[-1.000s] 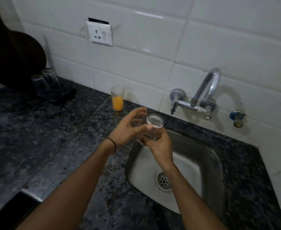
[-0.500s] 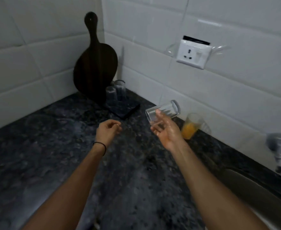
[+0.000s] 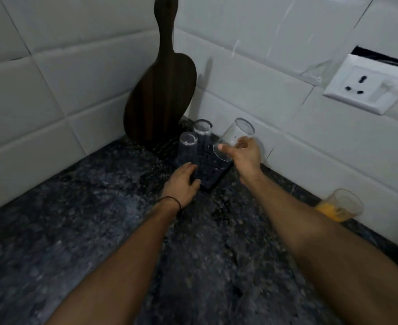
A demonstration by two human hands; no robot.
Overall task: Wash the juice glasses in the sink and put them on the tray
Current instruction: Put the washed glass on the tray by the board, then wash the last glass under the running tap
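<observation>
at the far corner of the dark granite countertop [image 3: 99,231] a small black tray [image 3: 213,181] lies, just in front of a dark wooden cutting board [image 3: 160,90] that leans upright against the white wall tiles. two glasses stand upside down on the back part of the tray, close together: the nearer upturned glass [image 3: 188,146] and the rear upturned glass [image 3: 202,134].

the right hand [image 3: 246,153] is above the right side of the tray and holds an empty clear glass [image 3: 236,134], its fingers and thumb curled around it. this glass is tilted, its base up toward the wall and its mouth down toward the tray; it is in the air and does not touch the tray.

the left hand [image 3: 184,181], with a thin black band [image 3: 172,200] at the wrist, rests on the near left edge of the tray with the fingers lying rather straight.

farther right, a glass with orange juice [image 3: 338,207] stands on the countertop beside the wall, well apart from the tray. a white wall socket [image 3: 369,87] is on the tiles above it.
</observation>
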